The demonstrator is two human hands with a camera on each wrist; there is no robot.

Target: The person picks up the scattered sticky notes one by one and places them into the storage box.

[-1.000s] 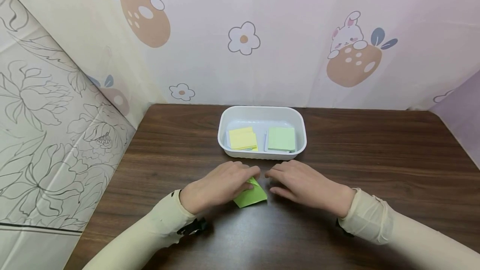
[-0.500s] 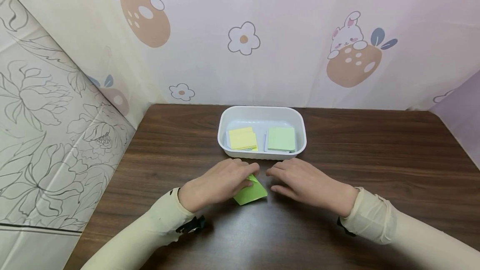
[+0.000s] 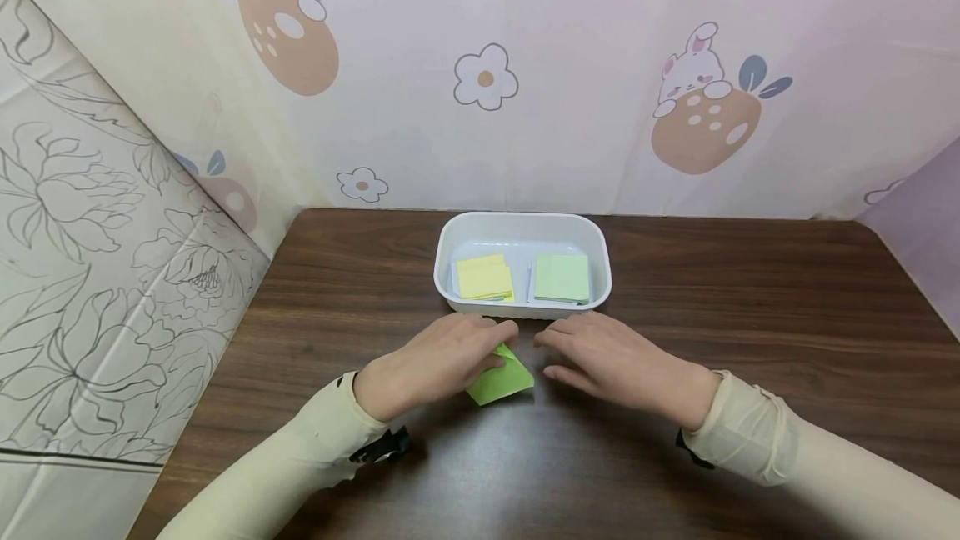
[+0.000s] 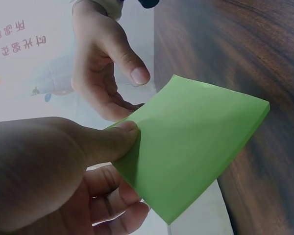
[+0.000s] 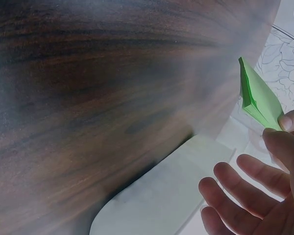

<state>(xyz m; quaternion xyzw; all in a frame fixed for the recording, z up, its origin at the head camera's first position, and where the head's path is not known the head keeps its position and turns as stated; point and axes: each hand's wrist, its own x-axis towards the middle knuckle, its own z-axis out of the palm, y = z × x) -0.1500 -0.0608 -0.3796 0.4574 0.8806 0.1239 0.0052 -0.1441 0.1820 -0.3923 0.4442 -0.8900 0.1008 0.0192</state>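
Observation:
My left hand (image 3: 442, 357) pinches a bright green pad of sticky notes (image 3: 504, 379) by one corner. The left wrist view shows the thumb flat on top of the green pad (image 4: 196, 142), with fingers curled underneath. Layered sheet edges show along the pad's side in the right wrist view. My right hand (image 3: 611, 361) hovers just to the right of the pad, apart from it in the head view. Its fingers are loosely bent and hold nothing; in the right wrist view they are spread beneath the pad's level.
Behind the hands stands a white plastic tray (image 3: 525, 227) on the dark wooden table (image 3: 750, 298). Inside lie a yellow sticky-note stack (image 3: 483, 277) on the left and a pale green stack (image 3: 562, 277) on the right. A patterned curtain (image 3: 585, 65) hangs along the table's far edge.
Both hands have shifted slightly forward, toward the tray, and the green pad moved along in the left hand. The grip looks the same. The tray and its stacks stay put.

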